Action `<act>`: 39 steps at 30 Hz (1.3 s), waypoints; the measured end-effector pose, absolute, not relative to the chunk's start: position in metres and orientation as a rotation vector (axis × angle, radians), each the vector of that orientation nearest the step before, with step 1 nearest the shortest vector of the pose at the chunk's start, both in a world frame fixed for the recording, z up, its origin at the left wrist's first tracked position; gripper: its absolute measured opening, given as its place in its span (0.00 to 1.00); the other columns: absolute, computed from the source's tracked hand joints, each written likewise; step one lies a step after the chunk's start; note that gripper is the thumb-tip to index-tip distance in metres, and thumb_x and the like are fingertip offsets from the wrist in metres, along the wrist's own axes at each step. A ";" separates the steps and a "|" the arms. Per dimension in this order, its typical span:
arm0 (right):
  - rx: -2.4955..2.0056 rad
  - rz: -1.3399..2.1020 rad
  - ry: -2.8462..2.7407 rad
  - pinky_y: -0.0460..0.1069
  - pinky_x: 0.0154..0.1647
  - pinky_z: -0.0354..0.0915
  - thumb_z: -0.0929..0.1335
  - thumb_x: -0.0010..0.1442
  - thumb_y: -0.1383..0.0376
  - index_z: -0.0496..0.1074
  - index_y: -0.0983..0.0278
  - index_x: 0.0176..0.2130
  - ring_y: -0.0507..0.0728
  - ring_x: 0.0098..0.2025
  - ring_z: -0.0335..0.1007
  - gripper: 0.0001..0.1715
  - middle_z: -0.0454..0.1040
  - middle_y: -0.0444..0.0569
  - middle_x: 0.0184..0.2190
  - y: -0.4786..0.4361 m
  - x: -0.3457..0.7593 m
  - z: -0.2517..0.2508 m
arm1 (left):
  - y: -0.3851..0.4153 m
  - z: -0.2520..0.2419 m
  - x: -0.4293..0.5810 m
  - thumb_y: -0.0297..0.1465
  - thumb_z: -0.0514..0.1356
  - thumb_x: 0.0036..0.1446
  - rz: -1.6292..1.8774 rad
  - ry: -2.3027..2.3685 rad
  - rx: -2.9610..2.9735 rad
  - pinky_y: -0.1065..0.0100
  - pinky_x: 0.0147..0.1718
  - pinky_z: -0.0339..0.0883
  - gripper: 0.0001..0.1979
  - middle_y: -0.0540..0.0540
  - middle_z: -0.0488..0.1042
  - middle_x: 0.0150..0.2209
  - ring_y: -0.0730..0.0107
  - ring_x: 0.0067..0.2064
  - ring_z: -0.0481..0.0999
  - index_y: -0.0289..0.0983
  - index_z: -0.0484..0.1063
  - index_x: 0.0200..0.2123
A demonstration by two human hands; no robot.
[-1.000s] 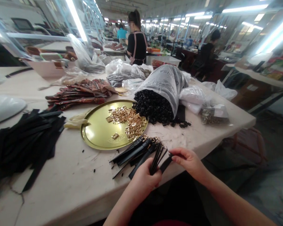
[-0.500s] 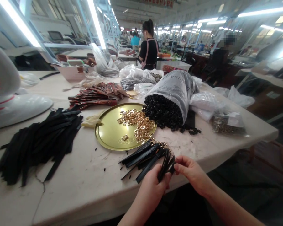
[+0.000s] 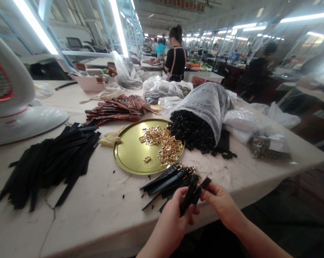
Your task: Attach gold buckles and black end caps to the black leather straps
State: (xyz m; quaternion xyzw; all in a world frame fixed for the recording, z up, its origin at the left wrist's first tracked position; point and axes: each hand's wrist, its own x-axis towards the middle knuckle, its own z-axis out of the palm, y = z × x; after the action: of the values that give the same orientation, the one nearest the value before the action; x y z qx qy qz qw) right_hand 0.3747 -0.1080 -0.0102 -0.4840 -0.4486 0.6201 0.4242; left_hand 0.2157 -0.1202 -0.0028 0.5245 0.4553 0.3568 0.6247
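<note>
At the table's front edge my left hand is wrapped round several black strips. My right hand pinches the end of a black strip beside them, thumb and fingers together. Just behind my left hand lies a fan of black strips with gold buckles at their far ends. Loose gold buckles are heaped on the right part of a round gold tray. Small black pieces spill from a clear plastic bag to the tray's right.
A pile of long black strips lies at the left, near a white machine. Reddish patterned strips are behind the tray, with a pale glove at its left. A bag of metal parts sits right. A person stands beyond.
The view has shifted, so the table's contents appear further right. The strips in my hands have turned, and one strip's end now sticks up at my right fingertips.
</note>
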 end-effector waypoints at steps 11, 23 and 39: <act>-1.125 1.684 -1.252 0.46 0.26 0.61 0.66 0.54 0.54 0.69 0.66 0.30 0.50 0.23 0.65 0.17 0.67 0.43 0.20 -0.082 0.340 -0.009 | -0.103 -0.001 0.197 0.36 0.58 0.51 0.963 1.092 0.955 0.75 0.17 0.59 0.16 0.50 0.69 0.22 0.75 0.19 0.64 0.35 0.65 0.43; -1.202 1.657 -1.859 0.44 0.25 0.60 0.68 0.52 0.63 0.71 0.65 0.25 0.51 0.24 0.65 0.08 0.70 0.43 0.21 -0.049 0.342 0.012 | -0.095 -0.004 0.182 0.31 0.56 0.51 0.760 1.138 1.062 0.77 0.14 0.54 0.12 0.52 0.69 0.19 0.79 0.16 0.60 0.36 0.66 0.40; -1.683 0.368 -2.436 0.55 0.43 0.65 0.65 0.59 0.62 0.64 0.70 0.48 0.58 0.44 0.67 0.19 0.66 0.56 0.46 0.070 0.313 -0.015 | -0.095 -0.003 0.170 0.41 0.59 0.47 1.090 1.155 0.684 0.77 0.13 0.49 0.16 0.55 0.66 0.13 0.79 0.13 0.59 0.36 0.61 0.32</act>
State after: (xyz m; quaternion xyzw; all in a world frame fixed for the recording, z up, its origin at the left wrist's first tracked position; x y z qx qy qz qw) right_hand 0.3129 0.0697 -0.0147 -0.5622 -0.8140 0.1231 0.0789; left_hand 0.1695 -0.0955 -0.0032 0.3011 0.5083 0.4797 0.6488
